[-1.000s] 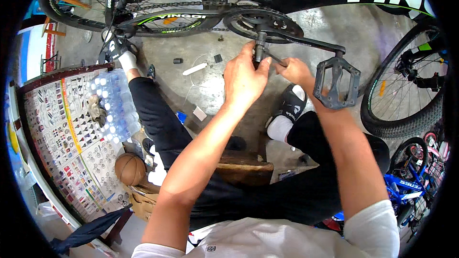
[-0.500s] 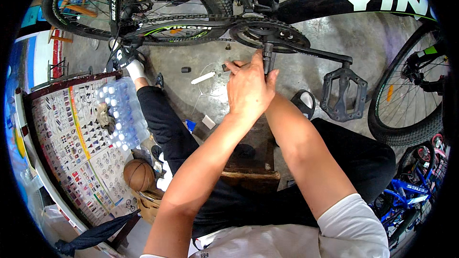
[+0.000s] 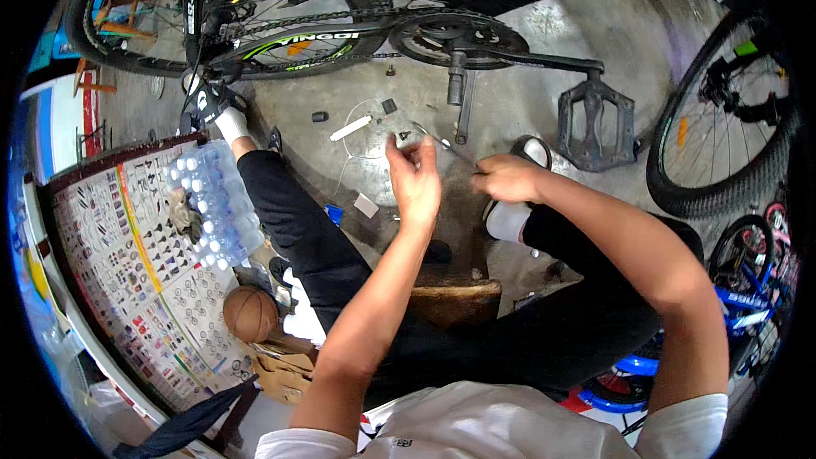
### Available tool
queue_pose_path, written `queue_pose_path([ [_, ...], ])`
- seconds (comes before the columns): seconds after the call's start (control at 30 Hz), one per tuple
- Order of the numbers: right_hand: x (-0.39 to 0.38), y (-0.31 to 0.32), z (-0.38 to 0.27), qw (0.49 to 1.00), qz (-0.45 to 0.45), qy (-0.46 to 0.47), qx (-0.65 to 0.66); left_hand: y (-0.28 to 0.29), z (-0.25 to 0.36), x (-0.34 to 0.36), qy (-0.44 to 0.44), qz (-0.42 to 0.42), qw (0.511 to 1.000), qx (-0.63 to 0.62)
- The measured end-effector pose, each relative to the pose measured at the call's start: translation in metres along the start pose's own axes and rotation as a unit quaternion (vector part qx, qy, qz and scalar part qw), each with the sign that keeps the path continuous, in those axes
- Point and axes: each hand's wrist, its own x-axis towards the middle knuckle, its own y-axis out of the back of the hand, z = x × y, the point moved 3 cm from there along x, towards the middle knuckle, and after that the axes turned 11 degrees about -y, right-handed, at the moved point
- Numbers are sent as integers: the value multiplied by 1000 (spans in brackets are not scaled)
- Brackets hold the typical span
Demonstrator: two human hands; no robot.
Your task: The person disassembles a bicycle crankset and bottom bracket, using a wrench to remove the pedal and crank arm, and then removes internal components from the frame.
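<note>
My left hand (image 3: 412, 172) is off the crank, below it, fingers curled but apart, nothing visibly held. My right hand (image 3: 506, 178) grips a thin metal tool (image 3: 459, 153), which slants up leftward toward my left fingertips. Above both hands, a cylindrical metal fitting (image 3: 456, 85) is attached at the centre of the bicycle's chainring (image 3: 425, 38), with a grey metal bar (image 3: 463, 123) hanging beside it. The crank arm (image 3: 561, 62) reaches right to a black flat pedal (image 3: 595, 123).
A detached front wheel (image 3: 667, 178) stands at right, blue bicycles (image 3: 735, 297) below. At left are a printed-chart table (image 3: 119, 263), bottled water packs (image 3: 217, 195) and a basketball (image 3: 251, 314). Small loose parts and a white tube (image 3: 348, 127) lie on the concrete floor.
Both hands have come down away from the fitting and separated; the left now shows curled fingers, and the right has moved out from behind it with the thin tool.
</note>
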Motion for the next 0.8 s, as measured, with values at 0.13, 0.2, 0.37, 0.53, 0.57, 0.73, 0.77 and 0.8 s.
queue_pose_path([
  [0.13, -56, -18, -30, 997, -71, -24, -21, 11, 3, -38, 247, -116, 911, -310],
  [0.2, -71, -28, -31, 999, -31, 8, -15, 23, 10, -45, 258, -66, 915, -304],
  [0.37, -129, -22, -79, 955, 73, 151, -246, 50, 43, -54, 334, -64, 848, -406],
  [0.53, -206, 57, -110, 877, 309, 226, -290, 64, 55, -35, 283, -161, 892, -315],
  [0.57, -208, 83, -107, 858, 391, 247, -225, 71, 55, -33, 285, -177, 910, -243],
  [0.73, -156, 160, -33, 788, 557, 61, -255, 90, 38, 15, 114, -305, 944, 60],
  [0.77, -144, 162, -29, 819, 521, 36, -237, 103, 37, 39, -53, -330, 926, 173],
  [0.8, -141, 164, -30, 821, 520, 33, -235, 105, 66, 56, -187, -310, 892, 270],
])
